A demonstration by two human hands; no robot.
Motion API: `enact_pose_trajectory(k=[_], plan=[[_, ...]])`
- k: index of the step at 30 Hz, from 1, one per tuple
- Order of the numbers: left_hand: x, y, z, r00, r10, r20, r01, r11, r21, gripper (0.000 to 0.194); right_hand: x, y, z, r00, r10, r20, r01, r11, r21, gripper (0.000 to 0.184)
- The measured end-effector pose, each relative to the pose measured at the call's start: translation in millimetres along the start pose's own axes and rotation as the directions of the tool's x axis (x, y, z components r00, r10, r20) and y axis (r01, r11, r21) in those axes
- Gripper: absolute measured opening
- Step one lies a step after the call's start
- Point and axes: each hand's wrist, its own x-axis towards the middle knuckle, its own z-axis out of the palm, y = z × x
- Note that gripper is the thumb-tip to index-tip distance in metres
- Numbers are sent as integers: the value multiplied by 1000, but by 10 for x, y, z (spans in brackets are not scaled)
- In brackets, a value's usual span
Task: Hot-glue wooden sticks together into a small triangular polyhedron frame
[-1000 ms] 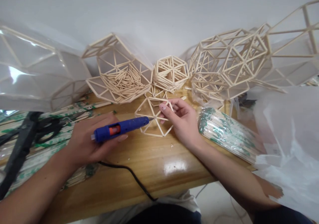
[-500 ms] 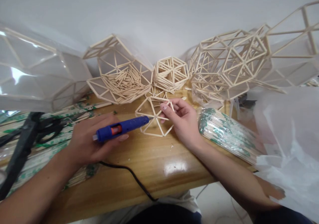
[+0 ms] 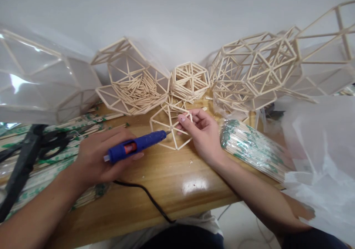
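Observation:
My left hand (image 3: pixel 102 156) is closed around a blue glue gun (image 3: pixel 138 145) with a black cord. Its nozzle points right, at or very near the centre joint of a hexagonal frame of thin wooden sticks (image 3: pixel 175 142); whether it touches I cannot tell. Between thumb and fingers, my right hand (image 3: pixel 203 134) pinches the frame's right side, holding it tilted over the table. Just behind the frame stands a small cage of sticks (image 3: pixel 191 81), and to its left a larger stick basket (image 3: pixel 101 94) holds many short cut sticks (image 3: pixel 140 90).
Big stick structures (image 3: pixel 263 64) line the wall at the right, and a plastic-covered one (image 3: pixel 36 75) fills the left. Packs of wrapped sticks lie left and right (image 3: pixel 252 145). Black scissors (image 3: pixel 55 143) rest on the left packs. White plastic sheeting (image 3: pixel 321 160) drapes the right.
The hexagonal frame has turned and tilted slightly in my right hand. The glue gun's tip has shifted a little to the right and down, staying near the centre joint.

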Motion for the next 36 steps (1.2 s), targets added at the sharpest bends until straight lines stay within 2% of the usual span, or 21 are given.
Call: enact_pose_trajectory(k=[10, 15, 23, 30, 33, 36], plan=[[-24, 21, -5, 1000, 24, -3, -24, 998, 52, 8, -2, 1, 12, 1000, -14, -18, 15, 1000, 23, 38], [-39, 8, 17, 999, 13, -46, -9, 996, 84, 12, -4, -10, 16, 999, -31, -30, 31, 1000, 2, 38], [-68, -3, 18, 994, 29, -101, -22, 997, 70, 14, 18, -14, 3, 999, 45, -6, -45, 998, 54, 35], [-69, 8, -10, 998, 17, -67, -18, 1000, -16, 13, 29, 1, -28, 993, 113, 40, -117, 986, 120, 23], [-74, 7, -24, 998, 12, -66, -14, 1000, -27, 18, 29, -7, -21, 993, 109, 36, -112, 985, 128, 23], [-67, 12, -30, 998, 16, -53, -17, 1000, -22, 15, 24, -9, -14, 995, 99, 10, -99, 988, 117, 25]])
